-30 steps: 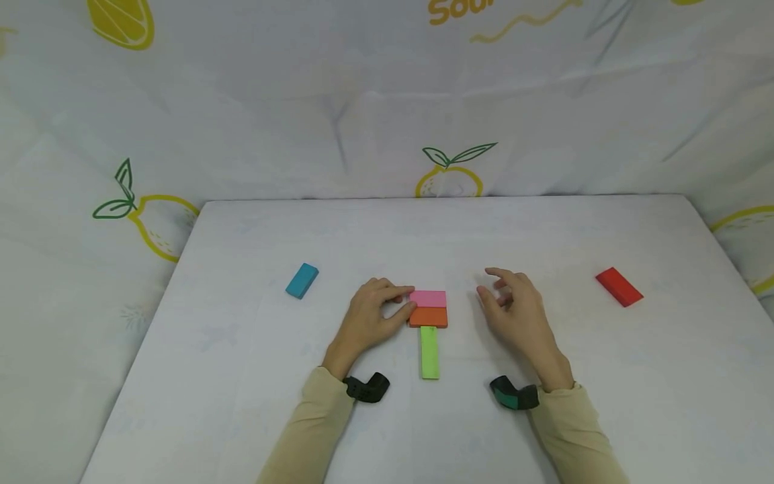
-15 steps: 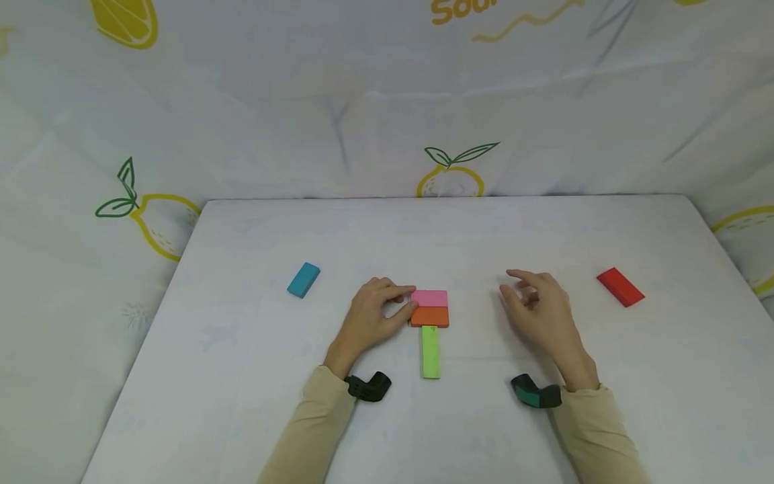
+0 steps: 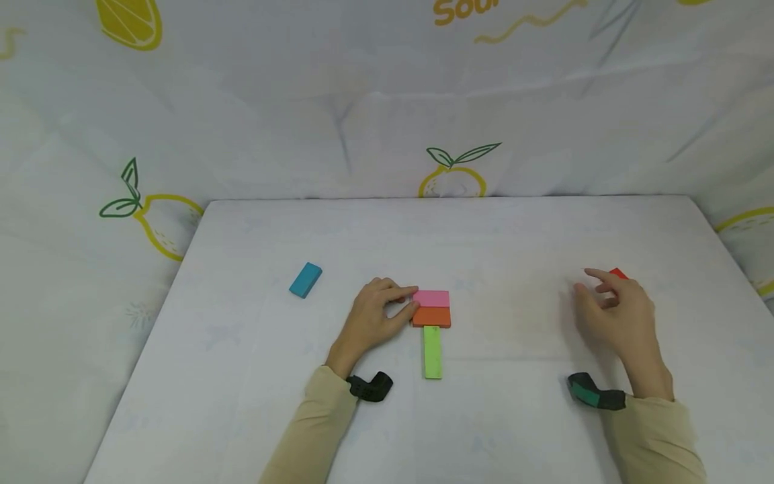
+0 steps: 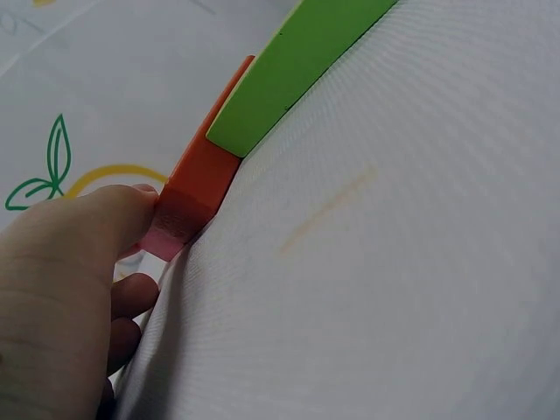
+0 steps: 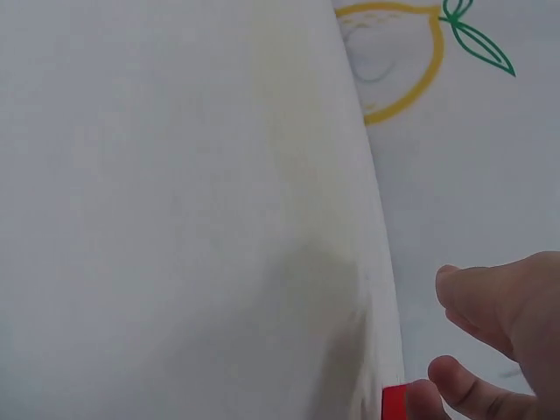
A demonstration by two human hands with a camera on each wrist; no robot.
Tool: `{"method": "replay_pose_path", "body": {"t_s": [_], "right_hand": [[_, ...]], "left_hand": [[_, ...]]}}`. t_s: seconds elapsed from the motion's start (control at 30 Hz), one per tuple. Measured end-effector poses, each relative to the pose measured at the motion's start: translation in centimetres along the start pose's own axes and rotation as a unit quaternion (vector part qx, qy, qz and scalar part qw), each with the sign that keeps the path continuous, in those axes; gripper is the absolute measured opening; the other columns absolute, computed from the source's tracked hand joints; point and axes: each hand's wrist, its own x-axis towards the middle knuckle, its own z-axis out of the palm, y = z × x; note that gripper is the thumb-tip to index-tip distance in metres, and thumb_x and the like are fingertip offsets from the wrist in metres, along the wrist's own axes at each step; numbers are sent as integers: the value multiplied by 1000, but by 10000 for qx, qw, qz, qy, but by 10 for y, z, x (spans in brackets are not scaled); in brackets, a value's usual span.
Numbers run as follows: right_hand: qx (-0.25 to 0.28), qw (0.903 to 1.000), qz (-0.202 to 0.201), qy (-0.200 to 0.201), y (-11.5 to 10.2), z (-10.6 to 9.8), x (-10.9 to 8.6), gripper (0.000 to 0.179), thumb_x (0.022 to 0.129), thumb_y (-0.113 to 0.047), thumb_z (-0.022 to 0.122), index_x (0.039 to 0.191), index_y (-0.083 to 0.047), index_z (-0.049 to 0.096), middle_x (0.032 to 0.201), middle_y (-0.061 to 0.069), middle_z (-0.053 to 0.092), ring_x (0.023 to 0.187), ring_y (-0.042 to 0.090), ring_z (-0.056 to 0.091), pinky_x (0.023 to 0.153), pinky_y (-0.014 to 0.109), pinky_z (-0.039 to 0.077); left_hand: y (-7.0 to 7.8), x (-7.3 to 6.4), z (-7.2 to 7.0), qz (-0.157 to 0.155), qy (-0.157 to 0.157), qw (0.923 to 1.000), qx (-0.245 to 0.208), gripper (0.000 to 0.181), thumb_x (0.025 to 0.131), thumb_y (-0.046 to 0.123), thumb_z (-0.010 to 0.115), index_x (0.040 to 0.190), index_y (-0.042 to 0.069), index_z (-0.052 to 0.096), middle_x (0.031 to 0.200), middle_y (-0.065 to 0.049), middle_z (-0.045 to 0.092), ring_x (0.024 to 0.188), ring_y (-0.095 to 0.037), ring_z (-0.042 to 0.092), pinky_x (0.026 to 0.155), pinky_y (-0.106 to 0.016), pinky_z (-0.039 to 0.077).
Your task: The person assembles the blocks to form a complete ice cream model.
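Touching the orange oblong block and adjoining pink oblong block, your left hand has thumb and index apart in the head view; well right of the orange block, your right hand, thumb and index parted, partly hides the red oblong block. Left wrist: the lime-green oblong block abuts the orange block. Right wrist: red shows beside your hand.

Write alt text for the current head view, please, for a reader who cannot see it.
A person's left hand touches the left ends of adjoining pink and orange blocks on a white table; a green block extends from the orange one toward the viewer. The right hand mostly hides a red block. A blue block lies farther left.
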Motion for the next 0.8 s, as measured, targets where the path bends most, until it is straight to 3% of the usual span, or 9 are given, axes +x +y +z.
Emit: {"method": "replay_pose_path", "body": {"t_s": [0.03,0.13,0.37,0.8], "right_hand": [[-11,10000,31,70,4,-3,0,39,95,-17,66,129,2,67,105,28,64,72,-18,38,63,10,33],[-104,9997,218,102,13,-14,0,42,95,-19,64,132,1,65,107,29,60,71,-15,36,61,12,32],[-442,9948,830,-391,25,-27,2,52,99,-25,59,144,1,53,116,32,49,87,30,47,54,17,35],[-516,9892,1195,-679,35,-31,-1,61,100,-29,58,149,4,45,124,39,43,94,43,52,52,17,36]], "left_hand": [[0,0,0,-1,-1,10000,-11,27,92,25,74,116,14,79,86,1,71,81,-13,56,72,-23,44],[0,1,0,-5,-10,10000,-37,26,92,25,74,116,15,79,86,1,71,81,-13,56,72,-23,44],[0,1,0,-24,1,10000,-63,26,92,24,75,116,15,79,85,1,71,79,-13,55,71,-23,43],[0,0,0,-9,30,10000,-22,27,91,25,75,116,14,79,85,1,71,79,-14,55,70,-21,42]]}}
